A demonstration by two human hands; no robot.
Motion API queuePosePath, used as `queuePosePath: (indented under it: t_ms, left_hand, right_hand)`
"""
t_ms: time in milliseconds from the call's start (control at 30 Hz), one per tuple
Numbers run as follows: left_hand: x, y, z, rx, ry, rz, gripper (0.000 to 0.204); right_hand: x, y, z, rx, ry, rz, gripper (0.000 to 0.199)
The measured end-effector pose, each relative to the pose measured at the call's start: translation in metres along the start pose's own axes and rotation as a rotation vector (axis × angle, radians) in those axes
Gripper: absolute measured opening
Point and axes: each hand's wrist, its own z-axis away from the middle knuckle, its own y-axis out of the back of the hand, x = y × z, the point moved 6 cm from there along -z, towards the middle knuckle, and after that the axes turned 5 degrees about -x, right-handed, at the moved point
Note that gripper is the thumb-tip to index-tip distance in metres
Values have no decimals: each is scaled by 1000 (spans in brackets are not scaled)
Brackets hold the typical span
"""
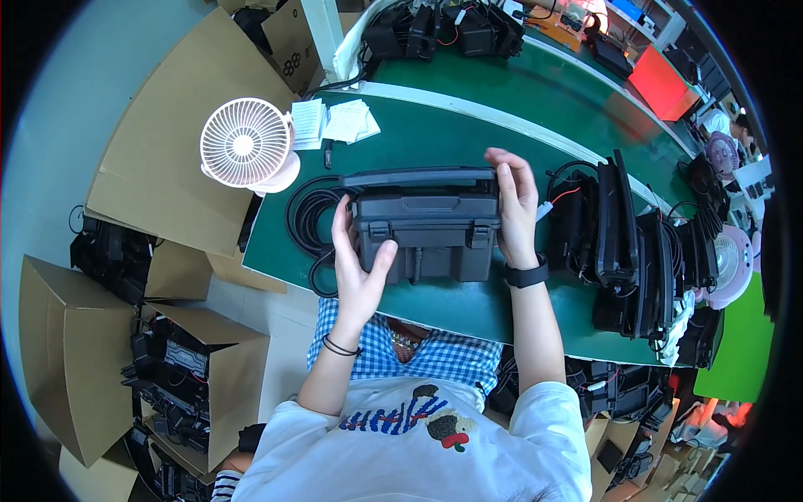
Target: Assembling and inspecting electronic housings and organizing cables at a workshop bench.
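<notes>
A black plastic case [422, 219] with latches along its front sits at the near edge of the green table, between my two hands. My left hand [358, 272] grips its left side, the thumb lying over the front by the left latch. On the opposite side, my right hand [517, 209] presses against the case's right end, with its fingers reaching up toward the raised back bar. A coil of black cable [305, 222] lies at the left of the case, partly behind my left hand. What is inside the case cannot be seen.
A pink fan [242, 144] stands at the table's left edge, beside white paper slips [347, 121] and a black pen [328, 154]. Several black cases with cables [615, 222] crowd the right side. Cardboard boxes [205, 351] holding black parts stand on the floor at left.
</notes>
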Motion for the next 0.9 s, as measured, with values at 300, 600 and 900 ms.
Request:
queuePosePath:
  t_ms: [300,600,900]
  left_hand:
    - [-8,-1,-7,50,166,105,75]
    - [-11,-1,-3,27,154,114,75]
    - [-7,-1,-3,20,138,122,73]
  right_hand:
    - [-57,3,6,-104,295,709,39]
    - [-35,1,6,-450,16,413,37]
    - [-28,-2,6,-295,-66,164,27]
